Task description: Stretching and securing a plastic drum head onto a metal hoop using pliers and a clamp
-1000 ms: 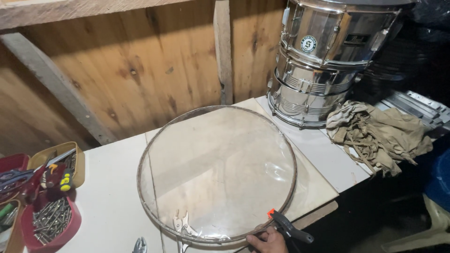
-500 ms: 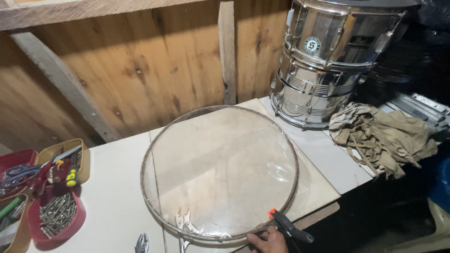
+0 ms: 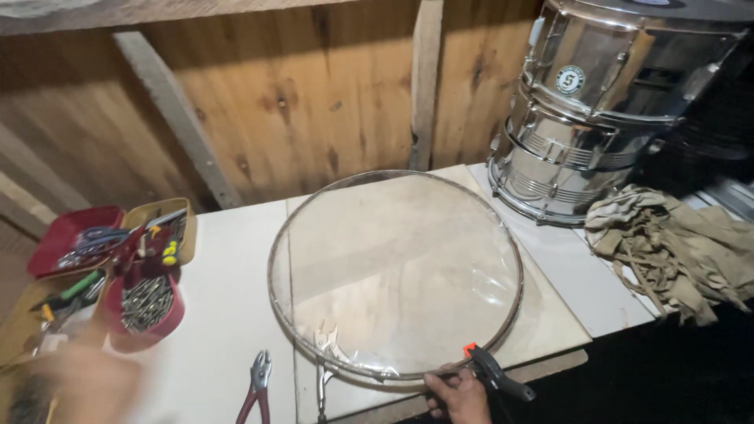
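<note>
head view: clear drumhead [image 3: 397,271] lies flat on a board [image 3: 550,314], board on the white tabletop [image 3: 224,314]. metal hoop [image 3: 514,298] runs round the whole film edge. film mostly smooth, wrinkled at the near rim and at the right rim. locking pliers [image 3: 323,357] clamped on the near-left hoop edge, handles pointing toward the near tabletop edge. second clamp [image 3: 495,371], black with orange tip, set at the near-right hoop edge.

right hand [image 3: 458,396] at the near board edge, fingers curled closed round the clamp handle, touching the hoop zone. left hand [image 3: 78,385] low at the left, motion-blurred; open or closed cannot be told, nothing seen held. nearest to a red bowl of screws [image 3: 145,306].

loose red-handled pliers [image 3: 255,386] on the tabletop, just left of the locking pliers, untouched. trays [image 3: 157,220] of hand tools at the far left. two stacked chrome drum shells [image 3: 597,110] behind the board at the right; crumpled rag [image 3: 675,247] beside them. wooden wall [image 3: 298,94] behind.

judged progress: film seated in the hoop, two clamps in place along the near arc only. far arc and left arc without clamps; wrinkles not yet worked out. drumhead not yet mounted on either shell. work appears in an early to middle stage.
</note>
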